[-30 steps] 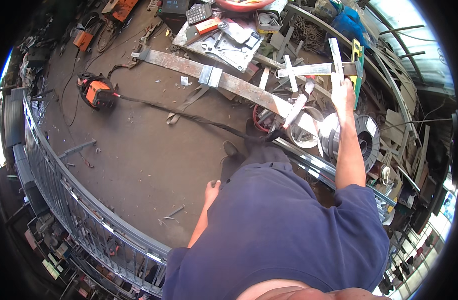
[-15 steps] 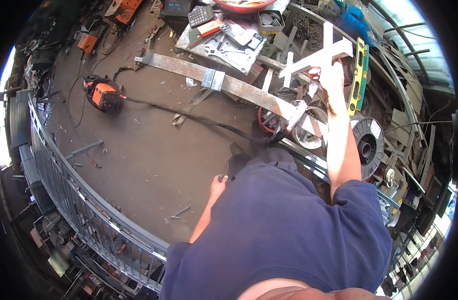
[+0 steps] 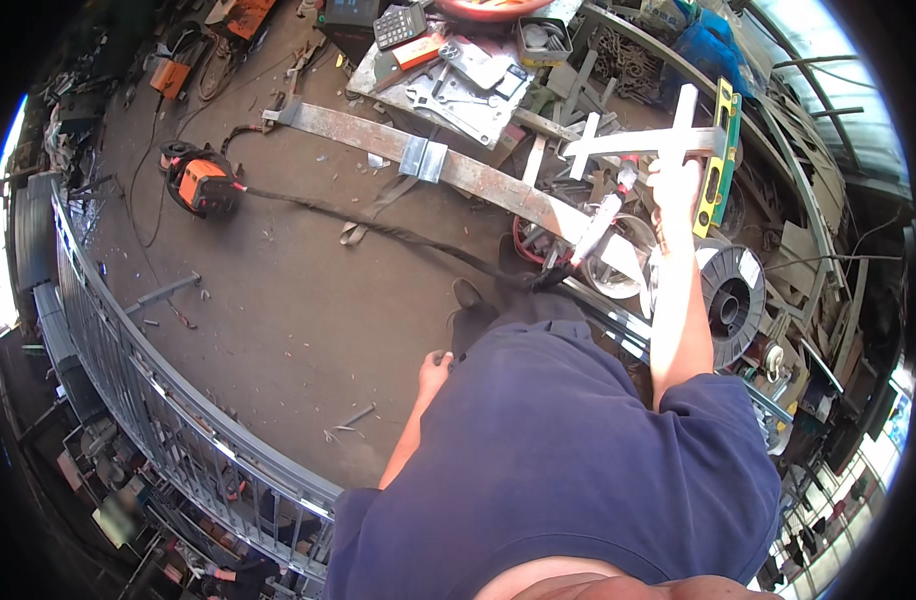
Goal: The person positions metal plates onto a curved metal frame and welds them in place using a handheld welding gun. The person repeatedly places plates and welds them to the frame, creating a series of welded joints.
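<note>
My right hand [image 3: 675,195] is closed around the lower end of the upright bar of a welded metal cross-piece [image 3: 633,143], made of a long crossbar, an upright bar and a shorter bar. Its crossbar ends beside a yellow-green spirit level [image 3: 718,160]. Below the cross-piece lies a handle wrapped in pale and red material, apparently a welding torch [image 3: 598,228], joined to a thick black cable. My left hand [image 3: 436,372] hangs beside my thigh with curled fingers; whatever may be inside is too small to make out.
A long flat steel bar [image 3: 368,135] spans the middle. The black cable [image 3: 398,238] runs to an orange machine [image 3: 206,185]. Wrenches and a calculator [image 3: 400,27] lie on a small table. A wire spool [image 3: 730,305] stands right; a metal railing [image 3: 193,420] curves along the left.
My right hand has moved slightly lower with the cross-piece. Its crossbar has turned from a slant to nearly level. My left hand stays by my thigh.
</note>
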